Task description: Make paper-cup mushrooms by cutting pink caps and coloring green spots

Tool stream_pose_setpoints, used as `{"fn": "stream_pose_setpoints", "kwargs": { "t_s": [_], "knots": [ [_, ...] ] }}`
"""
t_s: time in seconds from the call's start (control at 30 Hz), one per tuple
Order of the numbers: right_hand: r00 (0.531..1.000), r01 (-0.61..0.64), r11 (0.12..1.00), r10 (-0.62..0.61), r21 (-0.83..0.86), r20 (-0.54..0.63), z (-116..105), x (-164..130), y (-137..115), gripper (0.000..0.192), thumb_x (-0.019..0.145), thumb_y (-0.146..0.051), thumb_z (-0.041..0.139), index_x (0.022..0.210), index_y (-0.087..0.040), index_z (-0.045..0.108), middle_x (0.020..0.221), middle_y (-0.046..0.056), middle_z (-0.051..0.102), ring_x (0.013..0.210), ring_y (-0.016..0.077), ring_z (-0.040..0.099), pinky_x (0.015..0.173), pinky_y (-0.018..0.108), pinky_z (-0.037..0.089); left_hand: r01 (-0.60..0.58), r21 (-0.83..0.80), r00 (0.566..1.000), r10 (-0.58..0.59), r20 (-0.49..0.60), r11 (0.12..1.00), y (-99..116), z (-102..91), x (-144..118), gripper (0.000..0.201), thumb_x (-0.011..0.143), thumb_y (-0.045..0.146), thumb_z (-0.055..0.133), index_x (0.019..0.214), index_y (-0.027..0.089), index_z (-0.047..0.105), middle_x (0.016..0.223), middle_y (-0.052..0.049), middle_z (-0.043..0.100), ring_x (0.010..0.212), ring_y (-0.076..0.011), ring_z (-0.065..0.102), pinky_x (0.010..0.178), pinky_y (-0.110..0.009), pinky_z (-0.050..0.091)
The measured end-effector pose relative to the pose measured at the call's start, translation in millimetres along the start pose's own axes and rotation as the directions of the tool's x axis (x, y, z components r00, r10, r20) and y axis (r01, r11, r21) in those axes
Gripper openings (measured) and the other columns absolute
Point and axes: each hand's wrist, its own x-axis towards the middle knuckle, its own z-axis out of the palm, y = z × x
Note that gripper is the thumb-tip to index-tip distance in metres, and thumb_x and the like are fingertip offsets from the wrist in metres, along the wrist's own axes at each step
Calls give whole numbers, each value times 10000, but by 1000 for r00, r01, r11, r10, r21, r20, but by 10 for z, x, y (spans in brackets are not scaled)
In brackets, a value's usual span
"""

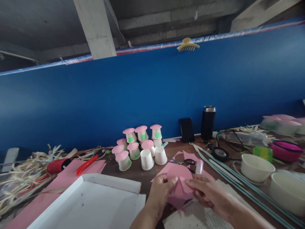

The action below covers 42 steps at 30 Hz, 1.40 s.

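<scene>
Both of my hands hold one piece of pink paper (pixel 179 176) low in the middle of the view. My left hand (pixel 161 190) pinches its left edge and my right hand (pixel 206 191) grips its right edge. More pink paper scraps (pixel 188 157) lie on the brown table just behind it, with black-handled scissors (pixel 184 162) and a small glue tube (pixel 199 167) on them. Behind those stands a group of upturned white paper cups (pixel 147 159), several topped with pink paper caps (pixel 129 130) and green marks.
A white shallow box lid (pixel 111 183) lies at the lower left on pink sheets (pixel 69 174). Red pliers (pixel 86 164), straw strips (pixel 21 171), a black flask (pixel 208 122), a black phone stand (pixel 186 129), long thin rods (pixel 240 184), white bowls (pixel 256 167) and a pink bowl (pixel 286 150) surround the work spot. A blue wall (pixel 119 95) closes the back.
</scene>
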Motion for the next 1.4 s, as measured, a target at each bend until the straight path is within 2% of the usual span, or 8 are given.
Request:
{"fn": "stream_pose_setpoints", "kwargs": {
  "t_s": [0.3, 0.7, 1.0, 1.4],
  "knots": [
    [1000, -2, 1000, 3, -15, 0, -5, 2, 0, 289, 723, -392, 610, 655, -204, 402, 463, -111, 348, 387, 17, 162, 422, 218, 61, 9, -54, 1000, -8, 20, 999, 17, 8, -17, 413, 616, 510, 725, 692, 110, 657, 545, 22, 487, 497, -86, 353, 502, -234, 274],
    [997, 76, 985, -75, -154, 7, 87, 17, 27, 320, 739, -472, 574, 649, -207, 420, 446, -106, 325, 386, 34, 161, 405, 225, 79, -24, 13, 999, 24, -30, 1000, -1, 18, -6, 343, 655, 449, 698, 673, 111, 644, 536, 33, 442, 518, -90, 333, 497, -231, 257],
    [999, 36, 998, -34, -47, 36, 93, 3, 10, 353, 707, -486, 640, 653, -200, 439, 454, -108, 329, 396, 31, 159, 402, 214, 72, -24, 17, 999, 25, -39, 1000, -44, 14, 9, 349, 669, 450, 691, 722, 106, 670, 548, 26, 457, 526, -94, 341, 505, -231, 267],
    [997, 49, 991, -55, -123, -45, 108, 44, 59, 362, 690, -501, 662, 628, -200, 471, 419, -108, 305, 382, 40, 167, 403, 228, 69, -42, 69, 998, 44, -38, 997, -15, 1, 6, 316, 662, 429, 687, 729, 121, 708, 572, 14, 499, 554, -112, 371, 533, -237, 298]
  ]
}}
